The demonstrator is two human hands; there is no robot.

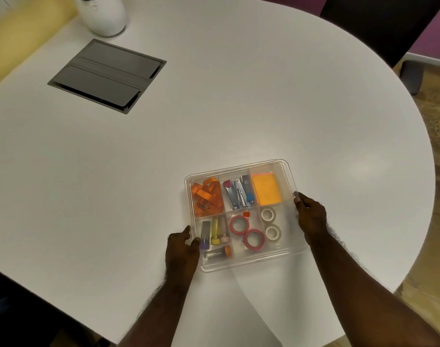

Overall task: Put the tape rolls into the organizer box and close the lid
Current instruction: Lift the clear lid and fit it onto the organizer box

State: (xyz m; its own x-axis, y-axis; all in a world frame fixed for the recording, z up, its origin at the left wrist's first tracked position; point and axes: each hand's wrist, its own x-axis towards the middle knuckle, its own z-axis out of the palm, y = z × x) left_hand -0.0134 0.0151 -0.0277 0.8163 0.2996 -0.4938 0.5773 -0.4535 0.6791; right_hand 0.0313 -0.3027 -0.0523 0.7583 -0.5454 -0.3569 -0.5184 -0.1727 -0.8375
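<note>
A clear plastic organizer box [286,169] sits on the white table, near its front edge. A clear lid [295,250] lies over it, shifted slightly to the right. Through the lid I see two pink tape rolls [246,231] in the front middle compartment and two white tape rolls [271,223] to their right. My left hand [181,249] grips the lid's left front corner. At the right edge of the lid, my right hand [311,216] holds on with its fingers curled.
Other compartments hold orange bands [207,197], staplers [239,192], an orange sticky-note pad [266,189] and glue sticks [215,234]. A grey cable hatch [107,75] is set in the table at the far left. A white round device [102,15] stands behind it. A dark chair [379,23] is at the far right.
</note>
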